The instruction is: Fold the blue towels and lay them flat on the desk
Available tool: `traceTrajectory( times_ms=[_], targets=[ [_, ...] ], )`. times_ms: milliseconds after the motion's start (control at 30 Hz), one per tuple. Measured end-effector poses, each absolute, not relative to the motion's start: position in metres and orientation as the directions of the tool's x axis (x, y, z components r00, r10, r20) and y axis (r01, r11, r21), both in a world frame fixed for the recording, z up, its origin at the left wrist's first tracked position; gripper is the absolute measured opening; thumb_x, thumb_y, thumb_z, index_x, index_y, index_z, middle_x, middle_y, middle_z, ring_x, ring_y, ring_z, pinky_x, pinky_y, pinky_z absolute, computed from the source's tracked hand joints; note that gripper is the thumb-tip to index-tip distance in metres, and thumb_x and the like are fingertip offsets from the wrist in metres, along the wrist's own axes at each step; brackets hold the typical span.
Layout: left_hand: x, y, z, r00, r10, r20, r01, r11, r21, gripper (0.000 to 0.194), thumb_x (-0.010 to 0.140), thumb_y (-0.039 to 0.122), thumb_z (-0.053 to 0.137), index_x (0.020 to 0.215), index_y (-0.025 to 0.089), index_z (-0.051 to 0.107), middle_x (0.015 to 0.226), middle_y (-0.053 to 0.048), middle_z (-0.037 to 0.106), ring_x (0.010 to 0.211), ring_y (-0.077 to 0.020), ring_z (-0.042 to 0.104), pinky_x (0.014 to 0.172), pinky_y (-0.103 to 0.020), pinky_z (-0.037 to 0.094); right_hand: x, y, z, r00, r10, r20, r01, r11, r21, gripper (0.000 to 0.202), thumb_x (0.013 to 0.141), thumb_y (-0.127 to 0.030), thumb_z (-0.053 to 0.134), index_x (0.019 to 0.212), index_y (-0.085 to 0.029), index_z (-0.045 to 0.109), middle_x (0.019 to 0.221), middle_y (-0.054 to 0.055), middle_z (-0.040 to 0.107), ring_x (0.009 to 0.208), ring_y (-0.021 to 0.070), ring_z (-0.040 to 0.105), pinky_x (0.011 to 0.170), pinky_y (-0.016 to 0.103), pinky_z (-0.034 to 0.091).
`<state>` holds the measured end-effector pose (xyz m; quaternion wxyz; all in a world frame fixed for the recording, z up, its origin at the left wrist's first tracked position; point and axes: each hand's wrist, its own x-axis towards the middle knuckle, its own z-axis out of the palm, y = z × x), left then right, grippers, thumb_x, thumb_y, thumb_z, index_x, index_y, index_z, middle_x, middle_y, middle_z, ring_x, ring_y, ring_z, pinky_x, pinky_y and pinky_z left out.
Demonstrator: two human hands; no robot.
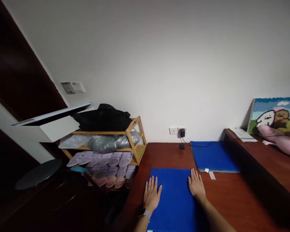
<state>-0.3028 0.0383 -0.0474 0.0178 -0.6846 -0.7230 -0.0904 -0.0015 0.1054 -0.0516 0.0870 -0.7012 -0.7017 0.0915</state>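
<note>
A flat blue cloth (174,199) lies on the reddish-brown wooden table (166,154), its lower end cut off by the picture's edge. My left hand (151,195) rests flat on its left edge, fingers stretched forward, a watch on the wrist. On the right edge of the same cloth lies my right hand (196,184), also flat with fingers extended. Neither hand grips anything. Beyond my right hand, a second blue cloth (214,156) lies folded on the table, with small white tags (212,175) at its near edge.
Left of the table stands a wooden rack (135,141) with rows of slippers (106,158), a black bag (103,119) and an open white box (58,127). A black plug (182,132) sits in the wall. On the raised ledge at right lies a pink plush toy (282,140).
</note>
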Motion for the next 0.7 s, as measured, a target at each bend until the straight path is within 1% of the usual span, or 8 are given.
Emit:
traceTrajectory(
  times_ms=[67,133,267,367,433,533,700],
  targets=[
    [-0.294,0.043,-0.045,-0.057,0.986,0.154,0.992,0.039,0.119,0.069,0.104,0.058,0.022,0.161,0.019,0.031,0.167,-0.011,0.030,0.155,-0.0285,0.027,0.127,-0.054,0.023,-0.001,0.106,-0.057,-0.008,1.000,0.003,0.969,0.009,-0.247,0.069,0.101,-0.041,0.013,0.161,-0.007,0.021,0.170,0.007,0.019,0.158,0.0231,0.013,0.128,0.042,0.011],
    [-0.271,0.051,-0.039,-0.005,0.985,0.170,0.988,-0.021,0.152,0.069,0.105,0.057,0.019,0.162,0.019,0.028,0.168,-0.010,0.028,0.156,-0.0267,0.025,0.128,-0.051,0.022,0.000,0.107,-0.059,-0.014,1.000,0.008,0.970,0.015,-0.243,0.070,0.101,-0.041,0.014,0.162,-0.006,0.021,0.170,0.007,0.019,0.158,0.0229,0.013,0.128,0.042,0.011],
    [-0.196,0.077,-0.025,0.226,0.952,0.206,0.932,-0.273,0.239,0.063,0.106,0.051,0.016,0.164,0.024,0.021,0.169,-0.006,0.026,0.157,-0.0228,0.022,0.128,-0.048,0.022,0.001,0.108,-0.060,-0.010,1.000,0.021,0.972,0.015,-0.236,0.069,0.100,-0.038,0.016,0.161,-0.005,0.022,0.170,0.009,0.019,0.158,0.0235,0.014,0.128,0.042,0.010],
    [-0.158,0.094,-0.026,0.312,0.934,0.173,0.890,-0.351,0.292,0.061,0.107,0.051,0.016,0.162,0.027,0.026,0.169,-0.005,0.028,0.157,-0.0229,0.022,0.128,-0.049,0.022,0.000,0.107,-0.058,-0.025,1.000,0.011,0.976,0.026,-0.216,0.069,0.100,-0.037,0.018,0.160,-0.004,0.024,0.169,0.010,0.020,0.158,0.0246,0.014,0.128,0.043,0.010],
    [-0.157,0.101,-0.031,0.333,0.933,0.139,0.883,-0.360,0.300,0.061,0.106,0.054,0.017,0.161,0.030,0.029,0.169,-0.004,0.029,0.156,-0.0222,0.023,0.128,-0.048,0.022,0.000,0.106,-0.058,-0.027,1.000,0.003,0.980,0.027,-0.196,0.069,0.100,-0.037,0.017,0.160,-0.004,0.024,0.169,0.009,0.020,0.158,0.0246,0.015,0.128,0.043,0.011],
    [-0.192,0.105,-0.037,0.311,0.943,0.121,0.904,-0.333,0.270,0.062,0.106,0.056,0.018,0.161,0.031,0.028,0.169,-0.003,0.028,0.157,-0.0213,0.023,0.128,-0.047,0.020,0.000,0.106,-0.057,-0.021,1.000,-0.001,0.984,0.020,-0.177,0.070,0.100,-0.038,0.014,0.161,-0.004,0.021,0.170,0.008,0.019,0.158,0.0237,0.014,0.128,0.042,0.011],
    [-0.284,0.113,-0.034,0.132,0.989,0.072,0.978,-0.142,0.156,0.065,0.105,0.057,0.019,0.161,0.025,0.031,0.169,-0.006,0.029,0.157,-0.0231,0.023,0.128,-0.048,0.020,0.000,0.107,-0.061,-0.013,1.000,-0.002,0.980,0.012,-0.198,0.070,0.101,-0.040,0.013,0.162,-0.006,0.018,0.170,0.007,0.016,0.158,0.0229,0.012,0.128,0.043,0.011]
  ],
)
